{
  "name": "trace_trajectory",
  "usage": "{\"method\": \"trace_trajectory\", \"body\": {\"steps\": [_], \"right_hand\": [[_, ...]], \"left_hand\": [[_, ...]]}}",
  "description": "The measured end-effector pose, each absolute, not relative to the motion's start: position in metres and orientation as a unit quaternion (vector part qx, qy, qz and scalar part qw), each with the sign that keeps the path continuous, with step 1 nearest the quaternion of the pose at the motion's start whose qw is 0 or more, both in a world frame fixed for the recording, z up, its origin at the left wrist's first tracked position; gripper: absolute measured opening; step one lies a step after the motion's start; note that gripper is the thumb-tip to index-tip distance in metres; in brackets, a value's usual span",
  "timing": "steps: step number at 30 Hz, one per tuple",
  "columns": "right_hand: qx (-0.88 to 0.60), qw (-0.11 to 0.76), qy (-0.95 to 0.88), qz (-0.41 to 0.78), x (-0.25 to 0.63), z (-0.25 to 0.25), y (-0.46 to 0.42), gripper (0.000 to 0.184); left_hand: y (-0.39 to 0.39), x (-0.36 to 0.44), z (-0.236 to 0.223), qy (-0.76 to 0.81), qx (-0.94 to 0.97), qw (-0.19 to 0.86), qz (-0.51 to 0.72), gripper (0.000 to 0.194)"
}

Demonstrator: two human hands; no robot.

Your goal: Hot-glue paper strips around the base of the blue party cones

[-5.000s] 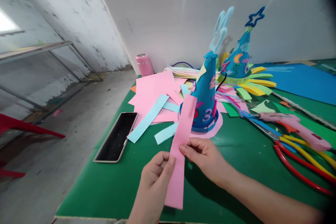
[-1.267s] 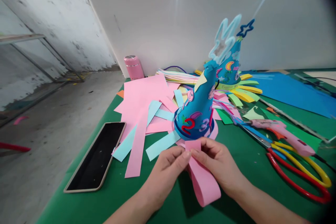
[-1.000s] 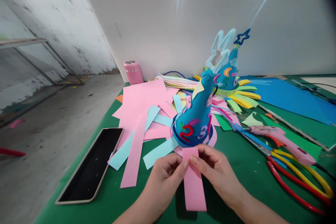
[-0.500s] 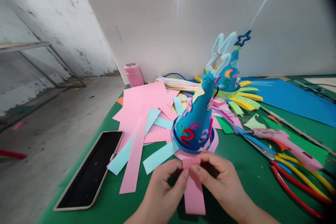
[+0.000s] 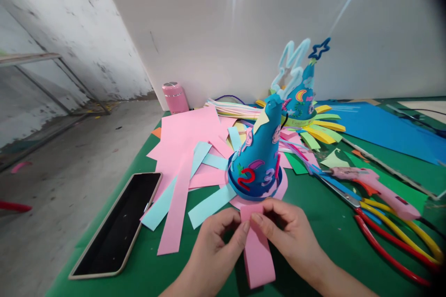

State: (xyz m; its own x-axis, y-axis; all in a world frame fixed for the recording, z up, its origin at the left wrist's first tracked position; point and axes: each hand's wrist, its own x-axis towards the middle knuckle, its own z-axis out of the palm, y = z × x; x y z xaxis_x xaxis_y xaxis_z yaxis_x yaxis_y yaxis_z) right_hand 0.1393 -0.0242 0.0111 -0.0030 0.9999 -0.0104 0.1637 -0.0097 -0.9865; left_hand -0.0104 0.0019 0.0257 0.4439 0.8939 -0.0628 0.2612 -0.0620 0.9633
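My left hand (image 5: pixel 223 236) and my right hand (image 5: pixel 284 225) pinch a pink paper strip (image 5: pixel 257 260) from either side near its upper end. The strip is bent back on itself, its rounded fold hanging toward me. Just beyond my fingers stands a blue cone party hat (image 5: pixel 256 153) decorated with a red 2, a purple 3 and small stickers, with light blue fuzzy wire on top. Under its rim lies a pink paper ring (image 5: pixel 284 185). Light blue strips (image 5: pixel 211 206) and another pink strip (image 5: pixel 174 218) fan out to the left.
A phone (image 5: pixel 116 227) lies at left by pink sheets (image 5: pixel 184 130). At right are red-handled scissors (image 5: pixel 351 197), yellow-handled scissors (image 5: pixel 393 220) and a pink glue gun (image 5: pixel 379 185). A second blue hat (image 5: pixel 303 97) and a pink bottle (image 5: pixel 175 98) stand at the back.
The pink strip's lower fold has opened into a rounder loop and swung slightly right. Both hands keep their pinch. The whole view has shifted slightly.
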Motion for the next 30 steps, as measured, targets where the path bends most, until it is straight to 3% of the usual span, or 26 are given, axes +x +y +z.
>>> {"method": "trace_trajectory", "body": {"steps": [22,30], "right_hand": [[-0.497,0.516,-0.437,0.543,0.126,0.007,-0.027,0.024],[-0.515,0.518,-0.447,0.517,0.128,0.013,-0.025,0.022]], "left_hand": [[0.001,-0.008,0.024,0.449,0.670,0.522,0.278,0.032],[0.003,-0.008,0.030,0.444,0.605,0.598,0.282,0.029]]}}
